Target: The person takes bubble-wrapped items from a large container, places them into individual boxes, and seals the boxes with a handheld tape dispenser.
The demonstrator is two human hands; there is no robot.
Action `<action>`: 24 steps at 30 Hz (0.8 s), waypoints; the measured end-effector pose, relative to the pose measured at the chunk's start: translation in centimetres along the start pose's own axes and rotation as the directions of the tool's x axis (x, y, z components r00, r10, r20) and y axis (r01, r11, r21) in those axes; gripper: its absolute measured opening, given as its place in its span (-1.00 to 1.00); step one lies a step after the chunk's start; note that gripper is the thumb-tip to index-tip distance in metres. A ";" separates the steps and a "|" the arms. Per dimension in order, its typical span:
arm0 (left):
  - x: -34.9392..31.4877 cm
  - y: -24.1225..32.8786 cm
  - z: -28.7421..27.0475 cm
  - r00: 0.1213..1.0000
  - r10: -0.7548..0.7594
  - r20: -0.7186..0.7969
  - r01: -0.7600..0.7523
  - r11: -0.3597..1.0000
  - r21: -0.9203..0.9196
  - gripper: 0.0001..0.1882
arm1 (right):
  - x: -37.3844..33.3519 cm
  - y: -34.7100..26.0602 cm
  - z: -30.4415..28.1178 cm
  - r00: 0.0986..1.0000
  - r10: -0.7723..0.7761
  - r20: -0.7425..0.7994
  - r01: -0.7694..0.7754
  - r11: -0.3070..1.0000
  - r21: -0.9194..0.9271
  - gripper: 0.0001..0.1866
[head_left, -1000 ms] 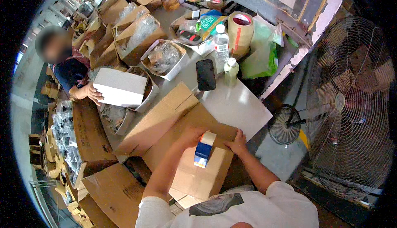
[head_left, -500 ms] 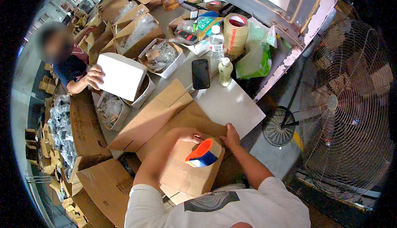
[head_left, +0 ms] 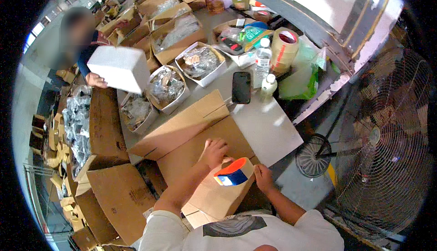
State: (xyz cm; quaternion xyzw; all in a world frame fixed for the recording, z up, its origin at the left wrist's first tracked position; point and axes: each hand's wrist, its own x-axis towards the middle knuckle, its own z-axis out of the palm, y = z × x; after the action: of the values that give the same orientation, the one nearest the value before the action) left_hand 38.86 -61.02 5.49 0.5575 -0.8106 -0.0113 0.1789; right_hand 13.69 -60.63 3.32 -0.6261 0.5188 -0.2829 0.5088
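Note:
A small brown cardboard box [head_left: 214, 192] stands against my body. On its top rests an orange-and-blue ring-shaped object [head_left: 232, 176], perhaps a tape dispenser. My right hand [head_left: 264, 178] grips the box's right far edge, with the thumb along its side. Just beyond the far left edge, my left hand [head_left: 215, 153] is over a larger open carton [head_left: 248, 144]; its fingers are loosely bent and apart, holding nothing I can see. The carton's raised flap [head_left: 182, 125] rises beyond that hand.
Across the table, a co-worker's hand [head_left: 96, 80] holds a white box [head_left: 119, 69]. White boxes of plastic-wrapped items [head_left: 200, 62] line the table. A phone [head_left: 241, 88], water bottle [head_left: 262, 62] and tape rolls [head_left: 284, 53] lie beyond a white board [head_left: 273, 130]. A large fan [head_left: 375, 137] stands right.
My left hand has moved off the box top, away from the ring-shaped object, toward the larger carton. My right hand keeps its grip. The co-worker's white box has tilted and shifted. The view has shifted.

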 end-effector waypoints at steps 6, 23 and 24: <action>-0.2 1.4 -1.0 0.827 -0.385 0.410 0.427 0.904 -0.012 -0.58 | 0.2 2.2 -1.2 0.973 -0.189 0.134 0.207 0.970 -0.129 -0.82; 0.0 1.2 -1.6 0.710 -0.543 0.447 0.621 0.783 -0.036 -0.74 | 17.6 -15.6 -2.8 0.377 -0.216 0.901 0.695 0.709 -0.121 -0.58; 0.3 1.1 -1.6 0.694 -0.516 0.501 0.620 0.783 -0.054 -0.75 | 20.2 -14.2 -3.5 0.391 -0.255 0.884 0.663 0.745 -0.078 -0.57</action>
State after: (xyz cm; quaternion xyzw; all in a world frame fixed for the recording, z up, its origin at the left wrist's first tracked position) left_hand 38.31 -60.58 7.35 0.7391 -0.6086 -0.2871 0.0292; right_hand 21.80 -81.56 14.17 -0.8956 0.0603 0.0347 0.4394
